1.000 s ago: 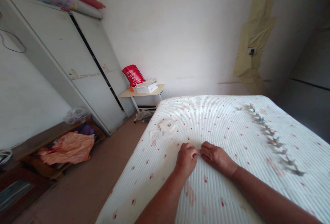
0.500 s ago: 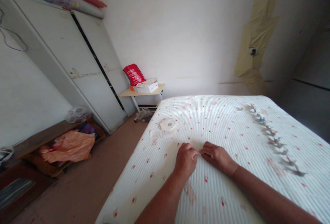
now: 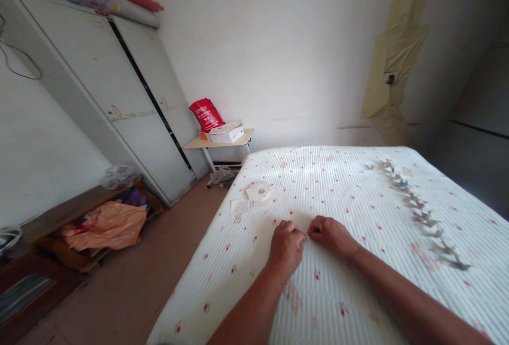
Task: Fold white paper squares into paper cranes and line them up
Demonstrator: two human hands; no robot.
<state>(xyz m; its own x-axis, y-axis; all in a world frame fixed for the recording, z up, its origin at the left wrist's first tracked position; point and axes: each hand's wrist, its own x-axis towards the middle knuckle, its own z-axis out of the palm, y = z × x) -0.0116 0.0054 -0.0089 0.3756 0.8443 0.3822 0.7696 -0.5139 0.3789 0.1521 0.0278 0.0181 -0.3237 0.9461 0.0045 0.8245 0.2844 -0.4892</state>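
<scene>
Over the middle of the white quilted bed cover (image 3: pixel 318 297), my left hand (image 3: pixel 286 244) is closed, its thumb and fingertips pinched together. My right hand (image 3: pixel 332 235) is closed in a pinch just to its right, the fingertips of both nearly touching. Something tiny and pale shows between them, too small to make out. Beyond my left hand lie a white card-like packet (image 3: pixel 260 191) and a printed paper slip (image 3: pixel 240 206). A row of several small grey-brown figures (image 3: pixel 417 202) runs along the right side of the bed; their shapes are blurred.
A small table (image 3: pixel 194 144) by the far wall holds a red bag (image 3: pixel 207 115) and a white box (image 3: pixel 228 134). At the left stand a tall cabinet (image 3: pixel 91 64) and a low wooden unit with an orange plastic bag (image 3: pixel 107 226).
My right hand has shifted slightly, its fingers now more curled in and its wrist a little further left. My left hand has hardly moved.
</scene>
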